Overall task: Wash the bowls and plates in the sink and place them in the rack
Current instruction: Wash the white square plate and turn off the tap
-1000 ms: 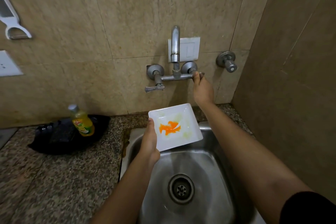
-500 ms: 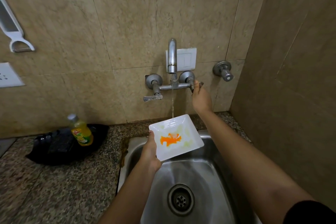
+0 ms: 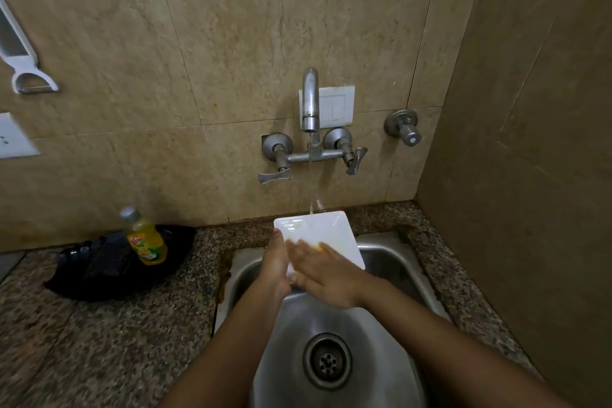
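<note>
A white square plate (image 3: 326,228) is held tilted over the steel sink (image 3: 390,262), under a thin stream of water from the wall tap (image 3: 310,99). My left hand (image 3: 275,270) grips the plate's left edge, thumb on top. My right hand (image 3: 323,270) lies flat on the plate's face, fingers straight and blurred, covering most of an orange smear (image 3: 322,247) of food. No rack is in view.
The sink drain (image 3: 328,362) sits below my arms. A yellow dish-soap bottle (image 3: 144,237) stands on a black tray (image 3: 99,265) on the granite counter at left. A tiled side wall closes the right. A white peeler (image 3: 20,53) hangs on the wall.
My right hand left the right tap lever and came down onto the plate's face. The water keeps running onto the plate. The camera tilted down a little.
</note>
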